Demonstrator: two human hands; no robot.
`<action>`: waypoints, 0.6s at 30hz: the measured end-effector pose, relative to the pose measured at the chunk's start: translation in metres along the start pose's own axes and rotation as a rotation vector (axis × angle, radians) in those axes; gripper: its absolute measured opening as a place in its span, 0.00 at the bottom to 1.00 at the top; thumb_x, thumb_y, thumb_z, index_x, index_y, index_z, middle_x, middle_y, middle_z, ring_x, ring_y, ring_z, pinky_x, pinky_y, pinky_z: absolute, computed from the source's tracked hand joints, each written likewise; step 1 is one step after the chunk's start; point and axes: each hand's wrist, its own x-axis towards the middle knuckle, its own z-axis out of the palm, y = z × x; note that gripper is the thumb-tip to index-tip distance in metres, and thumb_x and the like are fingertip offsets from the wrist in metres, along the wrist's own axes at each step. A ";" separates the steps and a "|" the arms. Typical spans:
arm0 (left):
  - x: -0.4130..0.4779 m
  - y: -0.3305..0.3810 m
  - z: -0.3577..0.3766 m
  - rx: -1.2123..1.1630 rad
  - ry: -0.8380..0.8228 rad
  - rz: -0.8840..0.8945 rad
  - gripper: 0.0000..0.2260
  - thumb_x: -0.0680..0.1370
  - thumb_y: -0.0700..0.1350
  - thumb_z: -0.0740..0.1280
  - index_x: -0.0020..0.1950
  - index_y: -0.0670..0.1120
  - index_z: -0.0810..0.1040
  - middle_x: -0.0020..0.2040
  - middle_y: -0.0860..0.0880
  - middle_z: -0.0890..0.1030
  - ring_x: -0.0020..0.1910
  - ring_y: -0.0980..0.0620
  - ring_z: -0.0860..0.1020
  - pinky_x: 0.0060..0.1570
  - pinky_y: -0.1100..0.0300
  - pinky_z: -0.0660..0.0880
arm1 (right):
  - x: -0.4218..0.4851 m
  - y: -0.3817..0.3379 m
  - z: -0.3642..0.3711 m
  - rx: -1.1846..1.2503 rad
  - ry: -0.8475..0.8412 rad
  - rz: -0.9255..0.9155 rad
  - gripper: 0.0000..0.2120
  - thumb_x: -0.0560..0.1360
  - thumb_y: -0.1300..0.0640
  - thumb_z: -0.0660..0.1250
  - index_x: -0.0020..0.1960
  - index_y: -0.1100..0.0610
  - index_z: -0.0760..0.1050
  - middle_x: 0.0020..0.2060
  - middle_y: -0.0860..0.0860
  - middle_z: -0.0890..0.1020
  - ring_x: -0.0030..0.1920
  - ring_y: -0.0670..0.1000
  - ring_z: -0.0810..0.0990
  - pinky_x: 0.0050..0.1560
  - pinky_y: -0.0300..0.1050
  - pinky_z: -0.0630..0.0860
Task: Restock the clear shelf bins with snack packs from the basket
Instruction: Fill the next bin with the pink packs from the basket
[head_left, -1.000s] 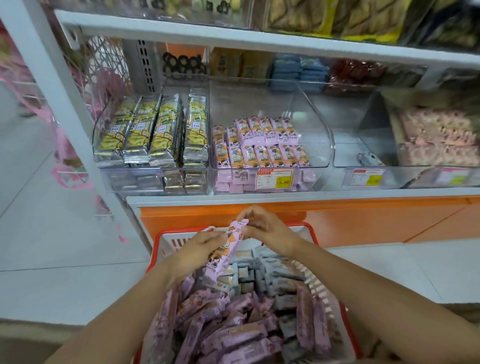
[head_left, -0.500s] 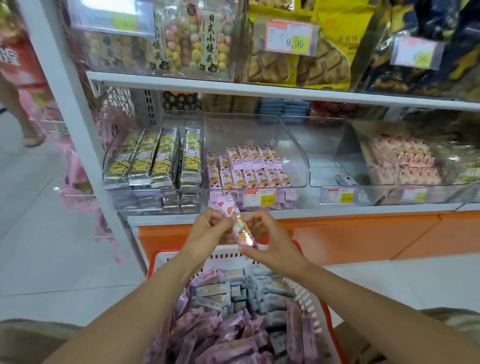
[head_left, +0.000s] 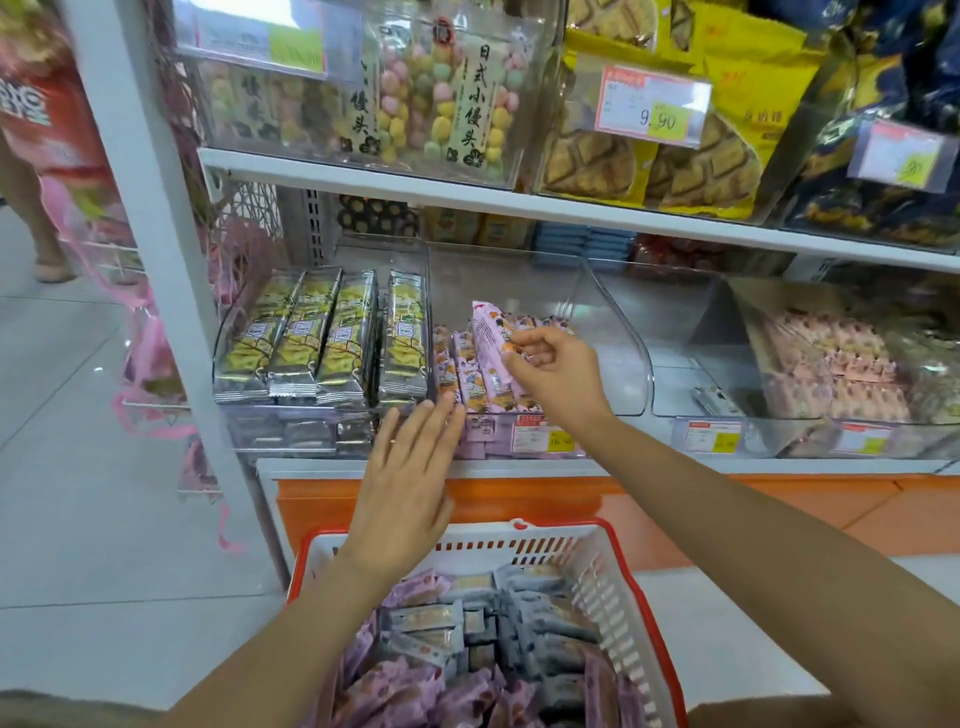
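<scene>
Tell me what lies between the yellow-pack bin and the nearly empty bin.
The clear bin of pink packs, where the right hand holds one pack; head view.

The basket (head_left: 631, 597) stands before and below the shelf (head_left: 322, 467) — one pack (head_left: 488, 338) over its middle bin (head_left: 618, 338).

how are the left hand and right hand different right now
The left hand is flat with straight fingers and holds nothing; the right hand has curled fingers pinching a pink snack pack. The left hand sits lower, with its fingertips at the front edge of the middle bin; the right hand is higher, over the packs inside it. Both reach toward that same bin.
</scene>
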 end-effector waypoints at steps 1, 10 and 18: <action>-0.001 -0.001 0.004 0.014 0.012 0.007 0.41 0.70 0.44 0.71 0.80 0.41 0.58 0.80 0.43 0.58 0.78 0.44 0.58 0.77 0.43 0.49 | 0.012 0.004 0.007 -0.043 0.002 0.011 0.06 0.74 0.57 0.73 0.51 0.54 0.80 0.40 0.44 0.78 0.42 0.46 0.77 0.51 0.49 0.80; 0.005 -0.009 0.025 -0.009 0.185 0.031 0.34 0.71 0.43 0.60 0.78 0.43 0.60 0.76 0.47 0.62 0.76 0.46 0.59 0.77 0.46 0.48 | 0.077 0.023 0.063 -0.349 0.002 0.042 0.08 0.74 0.55 0.72 0.51 0.56 0.82 0.39 0.50 0.81 0.42 0.47 0.79 0.45 0.39 0.74; 0.011 -0.006 0.037 -0.104 0.304 -0.002 0.30 0.71 0.41 0.59 0.75 0.45 0.64 0.74 0.50 0.65 0.75 0.49 0.58 0.78 0.49 0.47 | 0.090 0.038 0.083 -0.489 -0.070 0.049 0.07 0.73 0.56 0.74 0.42 0.60 0.82 0.33 0.50 0.77 0.31 0.43 0.71 0.38 0.40 0.67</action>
